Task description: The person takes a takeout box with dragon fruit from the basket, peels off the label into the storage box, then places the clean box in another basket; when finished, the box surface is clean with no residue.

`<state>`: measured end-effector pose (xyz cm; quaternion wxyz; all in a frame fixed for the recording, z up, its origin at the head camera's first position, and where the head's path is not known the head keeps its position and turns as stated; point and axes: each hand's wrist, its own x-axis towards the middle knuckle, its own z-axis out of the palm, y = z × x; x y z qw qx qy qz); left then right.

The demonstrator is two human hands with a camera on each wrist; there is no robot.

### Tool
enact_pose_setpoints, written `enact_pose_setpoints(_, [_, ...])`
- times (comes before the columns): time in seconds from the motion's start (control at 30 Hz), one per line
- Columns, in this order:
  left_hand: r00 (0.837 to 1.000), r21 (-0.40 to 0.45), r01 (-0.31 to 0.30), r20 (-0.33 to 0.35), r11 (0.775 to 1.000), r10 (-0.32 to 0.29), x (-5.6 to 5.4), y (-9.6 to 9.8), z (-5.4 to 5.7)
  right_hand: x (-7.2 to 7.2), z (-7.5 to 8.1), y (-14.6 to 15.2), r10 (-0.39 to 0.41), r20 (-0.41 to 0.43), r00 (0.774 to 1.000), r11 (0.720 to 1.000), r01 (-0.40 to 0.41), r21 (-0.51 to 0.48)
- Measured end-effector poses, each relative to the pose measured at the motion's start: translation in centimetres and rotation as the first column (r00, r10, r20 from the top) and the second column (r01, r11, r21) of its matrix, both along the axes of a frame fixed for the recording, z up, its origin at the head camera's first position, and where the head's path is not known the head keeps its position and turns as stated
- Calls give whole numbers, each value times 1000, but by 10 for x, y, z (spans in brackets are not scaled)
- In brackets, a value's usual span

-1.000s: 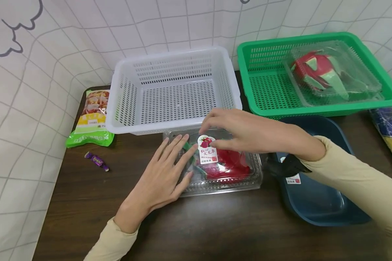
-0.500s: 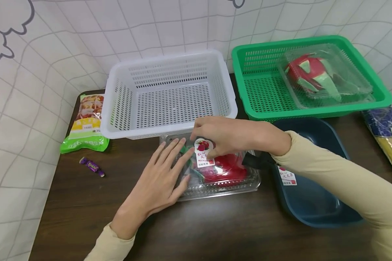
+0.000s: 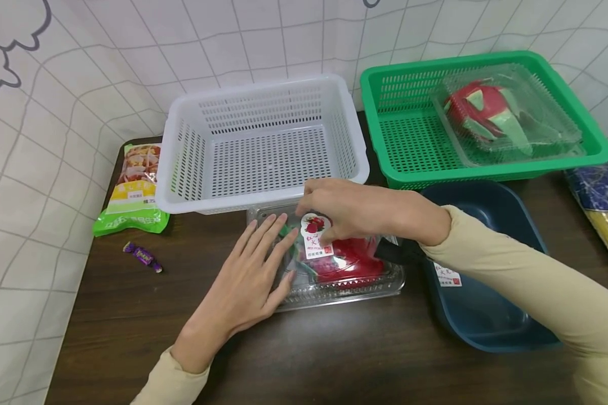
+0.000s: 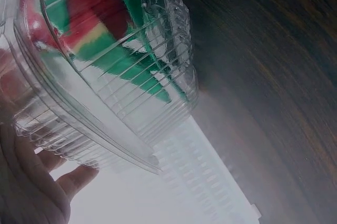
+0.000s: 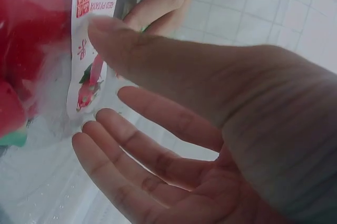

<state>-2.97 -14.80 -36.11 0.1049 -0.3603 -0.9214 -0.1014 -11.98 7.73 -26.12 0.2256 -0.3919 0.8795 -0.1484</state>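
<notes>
A clear plastic clamshell box (image 3: 352, 286) lies on the table, with a red and green dragon fruit (image 3: 357, 260) inside. My left hand (image 3: 243, 284) rests with spread fingers on the box's left end. On the lid sits a white label (image 3: 316, 235) with a dragon fruit picture. My right hand (image 3: 352, 208) presses its thumb on this label, as the right wrist view also shows; the other fingers (image 5: 158, 161) reach loosely past the label's edge. Through the box wall in the left wrist view, green and red parts of the fruit (image 4: 95, 29) show.
Behind the box stands a white basket (image 3: 263, 201). A green basket (image 3: 410, 180) at the back right holds another boxed dragon fruit (image 3: 481, 112). Right of the box is a dark blue basin (image 3: 491, 315) with a similar label (image 3: 448, 277). A food packet (image 3: 134, 191) and purple candy (image 3: 143, 257) lie left.
My right hand has come lower onto the lid, and its thumb has slid toward me along the label. The left hand stays on the box. The head view shifted slightly.
</notes>
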Motion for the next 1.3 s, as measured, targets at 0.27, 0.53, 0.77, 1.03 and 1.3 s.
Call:
enact_pose_setpoints(0.27, [1000, 5, -1, 3, 1000, 1, 0, 1, 1, -2, 2, -3, -13, 20, 1000, 1000, 13, 2])
enact_pose_setpoints(0.53, [1000, 14, 4, 13, 1000, -4, 0, 1, 1, -5, 1, -5, -4, 15, 1000, 999, 4, -32])
enact_pose_setpoints(0.77, [1000, 15, -3, 17, 1000, 2, 0, 0, 1, -7, -3, -6, -18, 6, 1000, 992, 19, -125])
enact_pose_setpoints(1.03, [999, 8, -17, 38, 1000, 17, 1, -1, 2, -9, -6, -7, -45, 12, 999, 986, 46, -161])
enact_pose_setpoints(1.3, [999, 5, -15, 39, 1000, 15, 0, -1, 3, -8, -5, -7, -47, 15, 999, 989, 48, -139])
